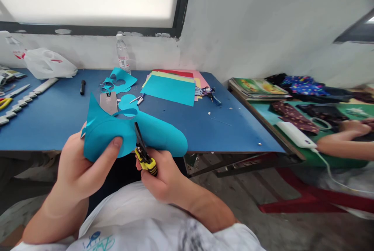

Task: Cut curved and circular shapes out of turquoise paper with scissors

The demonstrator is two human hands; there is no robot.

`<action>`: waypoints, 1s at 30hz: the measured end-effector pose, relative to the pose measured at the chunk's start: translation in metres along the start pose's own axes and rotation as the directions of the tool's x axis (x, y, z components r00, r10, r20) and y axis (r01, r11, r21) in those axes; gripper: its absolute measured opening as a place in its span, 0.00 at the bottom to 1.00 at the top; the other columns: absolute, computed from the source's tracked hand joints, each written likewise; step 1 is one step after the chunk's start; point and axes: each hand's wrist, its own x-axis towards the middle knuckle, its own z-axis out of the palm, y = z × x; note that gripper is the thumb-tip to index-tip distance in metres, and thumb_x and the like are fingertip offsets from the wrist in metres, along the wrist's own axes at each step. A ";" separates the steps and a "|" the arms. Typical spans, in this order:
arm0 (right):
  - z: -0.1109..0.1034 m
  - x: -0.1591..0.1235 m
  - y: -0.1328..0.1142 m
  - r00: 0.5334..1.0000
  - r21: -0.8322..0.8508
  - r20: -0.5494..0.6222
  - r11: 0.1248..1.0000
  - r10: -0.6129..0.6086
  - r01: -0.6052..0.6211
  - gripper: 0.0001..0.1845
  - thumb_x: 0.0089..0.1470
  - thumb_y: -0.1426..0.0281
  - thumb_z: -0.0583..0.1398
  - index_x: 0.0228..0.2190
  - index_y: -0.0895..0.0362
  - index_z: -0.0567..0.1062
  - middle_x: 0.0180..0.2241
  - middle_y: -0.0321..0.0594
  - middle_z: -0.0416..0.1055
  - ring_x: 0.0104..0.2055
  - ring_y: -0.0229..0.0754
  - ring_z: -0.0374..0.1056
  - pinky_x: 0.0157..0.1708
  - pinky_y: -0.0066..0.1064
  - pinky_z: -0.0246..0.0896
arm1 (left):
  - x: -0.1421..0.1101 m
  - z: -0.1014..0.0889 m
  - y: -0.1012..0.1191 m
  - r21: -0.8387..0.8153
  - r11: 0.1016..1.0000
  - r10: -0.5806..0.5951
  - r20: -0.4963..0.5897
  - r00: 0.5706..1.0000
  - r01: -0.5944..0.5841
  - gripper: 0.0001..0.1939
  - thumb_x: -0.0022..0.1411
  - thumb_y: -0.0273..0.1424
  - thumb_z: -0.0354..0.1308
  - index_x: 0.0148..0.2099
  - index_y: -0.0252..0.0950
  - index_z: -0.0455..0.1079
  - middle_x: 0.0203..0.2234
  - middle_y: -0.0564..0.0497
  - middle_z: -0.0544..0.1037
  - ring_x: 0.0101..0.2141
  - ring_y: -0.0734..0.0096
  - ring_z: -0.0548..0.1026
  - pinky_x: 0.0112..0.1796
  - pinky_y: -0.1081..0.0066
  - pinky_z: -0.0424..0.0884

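Note:
My left hand (pixel 84 165) grips a curled turquoise sheet of paper (pixel 163 132), its thumb pressed on the front. Closed round yellow-and-black handles, my right hand (pixel 163 175) holds a pair of scissors (pixel 146 161). The dark blades point up and meet the paper's edge near the middle of the sheet. A loose strip curls up above them. Behind the paper, a turquoise round cut-out (pixel 128 103) lies on the blue table with a compass (pixel 138 98) beside it. A grey phone-like slab (pixel 108 104) is partly hidden by the sheet.
On the blue table (pixel 216 134) are turquoise scraps (pixel 119 79), stacked coloured paper (pixel 171 87), a black marker (pixel 82 87), a water bottle (pixel 122 54) and a white plastic bag (pixel 49 63). At right, another person's arm (pixel 341 146) rests by a white power strip-like device (pixel 296 135).

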 end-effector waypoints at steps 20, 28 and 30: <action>0.003 0.000 0.008 0.998 -0.043 -0.029 0.997 -0.064 0.062 0.08 0.57 0.68 0.67 0.39 0.46 0.76 0.35 0.37 0.82 0.35 0.50 0.78 0.37 0.41 0.71 | -0.003 0.002 0.003 -0.065 0.998 -0.025 -0.009 1.000 0.024 0.14 0.71 0.26 0.79 0.33 0.43 0.82 0.33 0.56 0.86 0.33 0.65 0.79 0.41 0.62 0.82; 0.005 0.001 0.016 0.994 -0.050 -0.042 0.994 -0.101 0.099 0.08 0.57 0.67 0.68 0.38 0.46 0.74 0.33 0.36 0.80 0.33 0.50 0.76 0.35 0.41 0.70 | 0.007 0.004 0.011 -0.035 0.999 0.020 -0.015 1.000 -0.021 0.12 0.70 0.28 0.76 0.32 0.45 0.83 0.30 0.58 0.84 0.32 0.63 0.77 0.41 0.59 0.78; 0.006 0.001 0.017 0.992 -0.061 -0.051 0.992 -0.113 0.110 0.07 0.58 0.66 0.66 0.38 0.46 0.75 0.34 0.36 0.81 0.33 0.50 0.76 0.34 0.41 0.70 | 0.009 0.004 0.013 -0.035 0.999 0.035 -0.005 0.999 -0.035 0.11 0.70 0.28 0.76 0.34 0.46 0.84 0.29 0.59 0.84 0.31 0.63 0.78 0.43 0.57 0.80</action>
